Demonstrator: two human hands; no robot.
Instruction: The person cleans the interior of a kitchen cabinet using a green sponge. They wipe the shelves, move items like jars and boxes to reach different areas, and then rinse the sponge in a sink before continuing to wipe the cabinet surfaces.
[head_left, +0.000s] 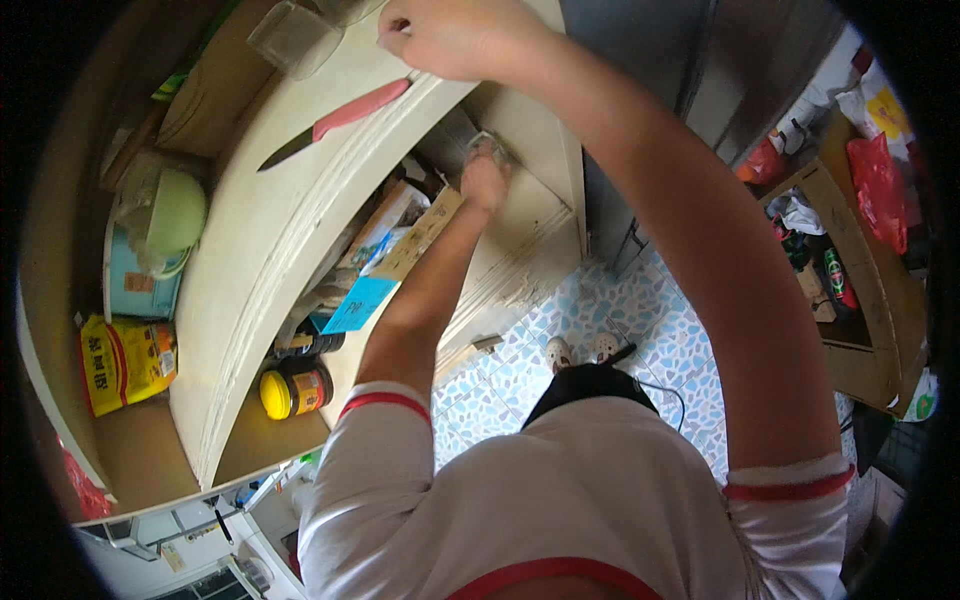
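My left hand (486, 176) reaches into a lower shelf of a cream cabinet, fingers around a small clear object (489, 142) that I cannot identify. Beside that forearm stand opened cardboard boxes (420, 234) and a blue box flap (360, 304). My right hand (450, 37) is curled at the edge of the shelf board above; whether it holds anything cannot be told. Near it on that board lies a knife with a pink handle (361, 109), its dark blade pointing away from the hand. A clear container (295, 39) stands further in on the same board.
Left on the shelves are a green bowl (176, 214), a light blue container (139, 281), a yellow packet (127, 364) and a jar with a yellow lid (296, 390). At right, a cardboard box (881, 330) holds a green can (834, 274) and bags. The tiled floor (637, 300) lies below.
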